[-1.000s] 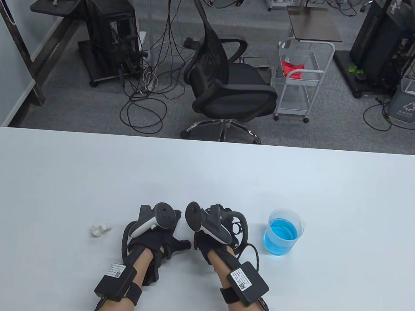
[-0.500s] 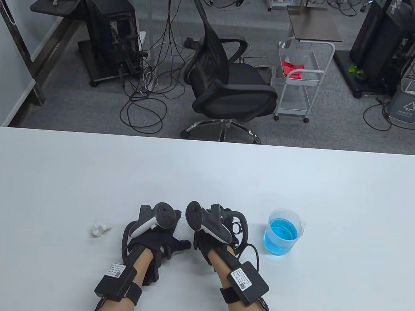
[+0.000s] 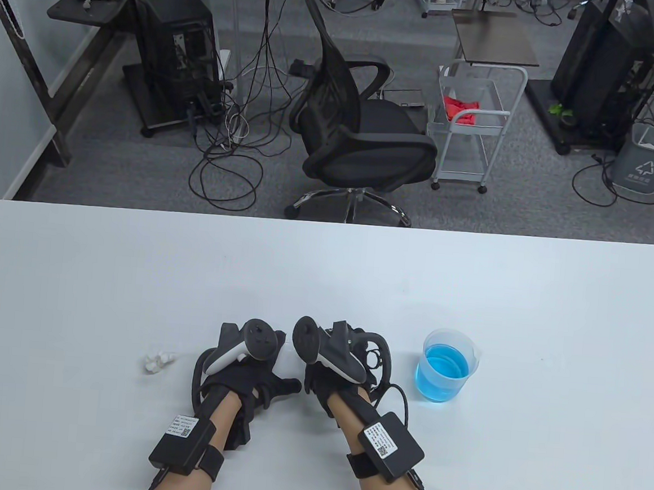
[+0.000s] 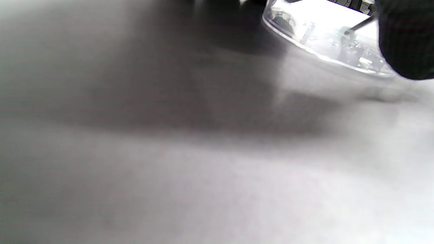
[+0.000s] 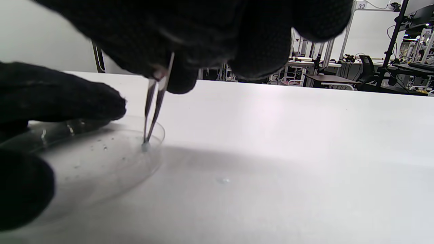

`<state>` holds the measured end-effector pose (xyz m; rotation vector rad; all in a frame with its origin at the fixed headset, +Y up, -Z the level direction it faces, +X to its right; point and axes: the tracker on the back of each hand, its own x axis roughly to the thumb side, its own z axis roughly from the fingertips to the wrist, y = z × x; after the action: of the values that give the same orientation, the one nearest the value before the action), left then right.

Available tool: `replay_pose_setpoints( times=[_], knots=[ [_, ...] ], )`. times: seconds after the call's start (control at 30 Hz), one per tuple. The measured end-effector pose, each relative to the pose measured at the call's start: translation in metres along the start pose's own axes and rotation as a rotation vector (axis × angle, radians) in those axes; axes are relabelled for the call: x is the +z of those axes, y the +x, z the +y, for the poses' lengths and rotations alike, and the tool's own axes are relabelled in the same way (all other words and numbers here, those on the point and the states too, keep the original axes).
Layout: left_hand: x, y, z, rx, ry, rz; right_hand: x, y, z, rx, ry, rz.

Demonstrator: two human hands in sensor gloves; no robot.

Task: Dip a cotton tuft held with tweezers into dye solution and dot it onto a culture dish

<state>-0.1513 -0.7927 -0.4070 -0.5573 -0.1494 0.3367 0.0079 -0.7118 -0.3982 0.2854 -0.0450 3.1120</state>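
The right hand (image 5: pixel 203 37) pinches thin steel tweezers (image 5: pixel 153 105) upright, their tips pressing a tiny pale tuft (image 5: pixel 145 146) into the clear dish (image 5: pixel 101 159), whose rim the left hand (image 5: pixel 61 98) touches with flat fingers.

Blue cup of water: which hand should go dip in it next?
Probably the right hand: it holds the tweezers with the cotton tuft, and the blue cup stands on its side. The left hand touches the dish.

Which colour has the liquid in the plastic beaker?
Bright blue liquid, in the clear beaker; the table view shows it best.
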Motion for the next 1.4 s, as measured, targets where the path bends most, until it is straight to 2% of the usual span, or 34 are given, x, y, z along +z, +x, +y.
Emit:
replay_pose_setpoints(
  times=[0.27,0.57,1.4],
  knots=[
    [0.000,0.000,0.000,0.000,0.000,0.000,0.002,0.002,-0.007,-0.029,-0.035,-0.025],
    [0.000,0.000,0.000,0.002,0.000,0.000,0.000,0.005,-0.002,-0.009,0.025,-0.049],
    [0.000,0.000,0.000,0.002,0.000,0.000,0.002,0.014,-0.002,0.005,0.042,-0.081]
  ],
)
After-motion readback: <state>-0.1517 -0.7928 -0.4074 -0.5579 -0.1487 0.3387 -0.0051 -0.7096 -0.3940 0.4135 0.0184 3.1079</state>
